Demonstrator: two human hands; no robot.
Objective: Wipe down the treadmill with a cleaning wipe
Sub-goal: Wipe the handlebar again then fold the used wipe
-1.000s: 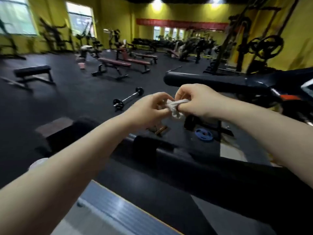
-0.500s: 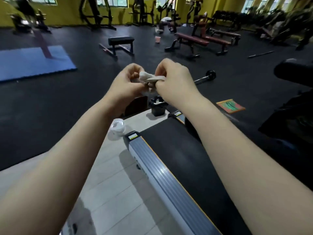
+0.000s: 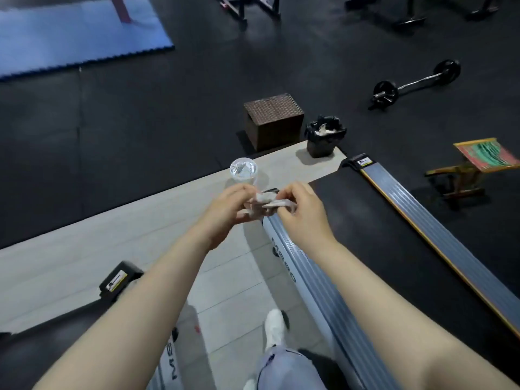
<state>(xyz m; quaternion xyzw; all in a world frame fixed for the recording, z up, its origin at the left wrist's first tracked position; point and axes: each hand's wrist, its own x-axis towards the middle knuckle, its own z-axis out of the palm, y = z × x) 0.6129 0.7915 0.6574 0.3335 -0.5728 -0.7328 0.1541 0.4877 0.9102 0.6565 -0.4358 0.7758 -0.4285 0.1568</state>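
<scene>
The crumpled white cleaning wipe [image 3: 266, 203] is pinched between the left hand [image 3: 228, 209] and right hand [image 3: 302, 213], above the grey ribbed side rail of the treadmill [image 3: 306, 277]; no wiping contact is seen, so the wipe-down is judged unfinished

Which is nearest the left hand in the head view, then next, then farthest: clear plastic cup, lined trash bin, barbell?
1. Clear plastic cup: on the pale floor just beyond the left hand.
2. Lined trash bin: farther ahead, to the right, by the treadmill's end.
3. Barbell: far right on the black floor.
</scene>
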